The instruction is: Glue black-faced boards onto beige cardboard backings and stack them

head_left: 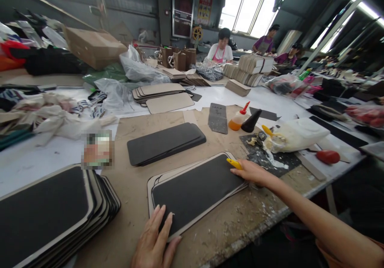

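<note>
A black rounded panel [192, 188] lies on a beige panel of like shape with a dark edge, on top of more beige panels. My left hand [156, 236] rests open at its near left corner, fingertips on the surface. Over the far right corner, my right hand [250, 171] closes around a yellow-handled tool [234, 163]; its working end is hidden or too small to make out. Behind these lies a short pile of dark panels [166, 143]. A tall stack of black-and-beige panels [60, 204] stands at the left.
At the right, a white plastic container [303, 134] lies on its side, with whitish paste on a dark board [288, 166]. A red-tipped bottle [238, 118] of orange liquid stands beside a black cone [252, 121]. Beige panels [168, 100] are piled farther back. Several people work beyond.
</note>
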The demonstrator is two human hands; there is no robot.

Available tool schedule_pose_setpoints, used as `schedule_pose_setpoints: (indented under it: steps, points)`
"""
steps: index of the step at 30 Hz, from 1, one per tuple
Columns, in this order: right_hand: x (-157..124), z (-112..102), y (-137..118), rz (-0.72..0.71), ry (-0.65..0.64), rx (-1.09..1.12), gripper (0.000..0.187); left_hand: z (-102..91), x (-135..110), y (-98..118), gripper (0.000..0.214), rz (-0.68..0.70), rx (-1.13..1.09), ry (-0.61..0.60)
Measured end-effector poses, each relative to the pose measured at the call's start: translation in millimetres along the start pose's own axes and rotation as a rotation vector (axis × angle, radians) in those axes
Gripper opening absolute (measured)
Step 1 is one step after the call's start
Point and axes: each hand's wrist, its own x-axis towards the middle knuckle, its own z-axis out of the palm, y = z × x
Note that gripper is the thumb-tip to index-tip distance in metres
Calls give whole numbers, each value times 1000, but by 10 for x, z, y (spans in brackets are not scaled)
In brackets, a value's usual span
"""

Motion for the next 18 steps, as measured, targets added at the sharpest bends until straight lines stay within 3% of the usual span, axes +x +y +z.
schedule_pose_setpoints:
  steps: [14, 18]
  points:
    - [84, -83, -26, 9, -45, -45, 31, 64, -21, -27, 47, -18, -10, -23]
    - [96, -98, -51, -5, -74, -68, 30, -24, 70, 39, 40, -49, 9, -22]
